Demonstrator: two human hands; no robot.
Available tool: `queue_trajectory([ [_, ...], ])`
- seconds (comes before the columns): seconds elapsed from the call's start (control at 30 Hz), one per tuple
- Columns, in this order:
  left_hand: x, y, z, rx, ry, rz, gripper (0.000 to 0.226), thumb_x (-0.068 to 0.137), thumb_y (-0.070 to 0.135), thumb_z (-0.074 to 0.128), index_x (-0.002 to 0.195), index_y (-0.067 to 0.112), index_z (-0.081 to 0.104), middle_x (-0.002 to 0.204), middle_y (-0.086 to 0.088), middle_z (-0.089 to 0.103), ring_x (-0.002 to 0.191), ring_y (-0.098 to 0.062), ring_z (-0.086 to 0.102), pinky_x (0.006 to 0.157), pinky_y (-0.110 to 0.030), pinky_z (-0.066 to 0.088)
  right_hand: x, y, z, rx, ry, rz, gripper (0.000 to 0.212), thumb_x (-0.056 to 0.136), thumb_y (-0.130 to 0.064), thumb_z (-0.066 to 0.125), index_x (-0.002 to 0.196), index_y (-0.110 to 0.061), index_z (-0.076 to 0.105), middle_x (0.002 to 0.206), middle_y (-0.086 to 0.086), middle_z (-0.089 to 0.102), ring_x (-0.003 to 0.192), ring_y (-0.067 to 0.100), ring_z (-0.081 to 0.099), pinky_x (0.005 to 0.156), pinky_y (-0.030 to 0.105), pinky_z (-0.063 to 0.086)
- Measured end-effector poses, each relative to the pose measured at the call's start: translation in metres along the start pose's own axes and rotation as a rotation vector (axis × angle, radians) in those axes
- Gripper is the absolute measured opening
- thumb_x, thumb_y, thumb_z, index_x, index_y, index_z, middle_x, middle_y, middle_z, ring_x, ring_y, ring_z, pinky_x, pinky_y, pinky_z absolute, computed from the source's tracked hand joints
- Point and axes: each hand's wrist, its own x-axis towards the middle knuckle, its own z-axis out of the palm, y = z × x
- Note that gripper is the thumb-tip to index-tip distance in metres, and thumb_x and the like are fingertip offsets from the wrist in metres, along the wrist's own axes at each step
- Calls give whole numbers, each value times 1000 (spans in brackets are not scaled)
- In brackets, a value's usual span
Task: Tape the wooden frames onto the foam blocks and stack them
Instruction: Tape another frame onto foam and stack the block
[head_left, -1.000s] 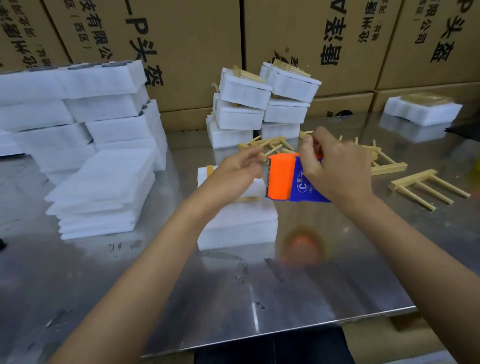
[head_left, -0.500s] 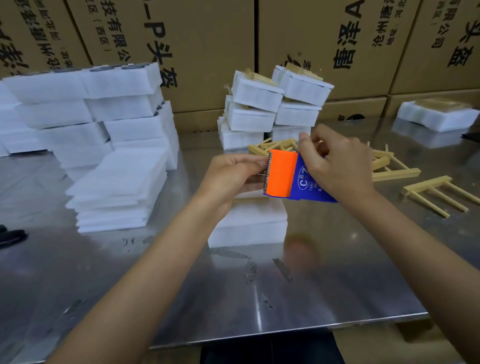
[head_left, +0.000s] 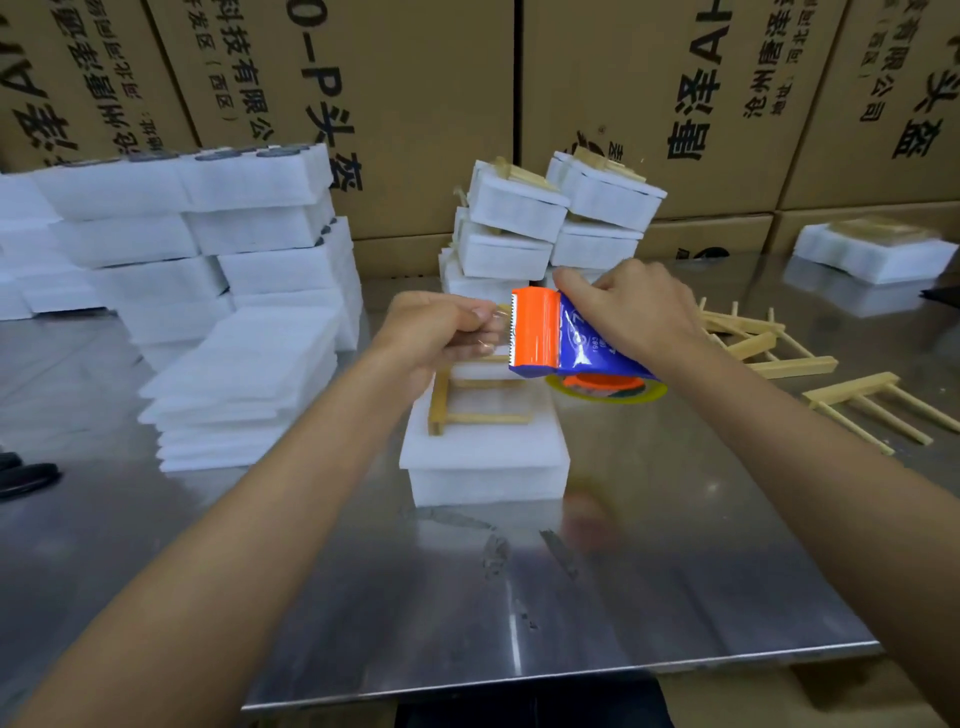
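- above the middle of the steel table (head_left: 675, 582), the right hand (head_left: 639, 317) grips an orange and blue tape dispenser (head_left: 550, 335), fingers curled over its top.
- at 9 o'clock of the dispenser, the left hand (head_left: 441, 332) pinches the clear tape end (head_left: 496, 327) by the toothed edge.
- below both hands a wooden frame (head_left: 467, 402) lies flat on a white foam block (head_left: 483, 462).
- at 12 o'clock stands a stack of taped blocks (head_left: 550, 228); at 3 o'clock loose frames (head_left: 769, 348) lie on the table; at 9 o'clock, bare foam stacks (head_left: 208, 291).
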Motion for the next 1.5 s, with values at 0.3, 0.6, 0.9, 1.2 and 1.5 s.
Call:
queue_trajectory([
  [0.3,40,17,-154,65,261,-181,12,98,-2,52,89,-1,61,82,-13,62,46,-7,63,49,-13,52,28,53,-17,-304,-262,12,66,81,-84,37,64,-22,54,66,-1,54,65,19,52,59,33,32],
  [0.6,43,-32,-131,742,163,-161,21,79,10,78,71,6,59,69,-8,54,62,-19,49,62,-27,40,29,76,15,-437,-413,5,73,79,-88,32,70,-20,58,70,-1,57,66,16,53,56,31,29],
  [0.9,42,-91,-74,928,19,-101,12,86,11,67,98,13,64,96,-6,64,94,-23,60,82,-25,46,26,74,32,-473,-426,-16,63,84,-79,37,67,-20,55,68,1,55,64,16,50,57,32,30],
  [1.2,24,-111,-69,484,-88,-102,65,94,8,64,151,28,40,167,1,7,153,-12,10,122,-41,22,26,74,30,-457,-436,-13,58,90,-72,38,68,-20,53,69,1,55,66,15,50,57,31,30],
  [1.5,43,-63,-41,815,178,231,56,100,13,51,153,21,35,159,-1,34,144,-19,34,104,-21,28,29,83,30,-463,-447,-38,57,88,-76,34,69,-24,47,70,-1,53,65,14,47,55,31,27],
])
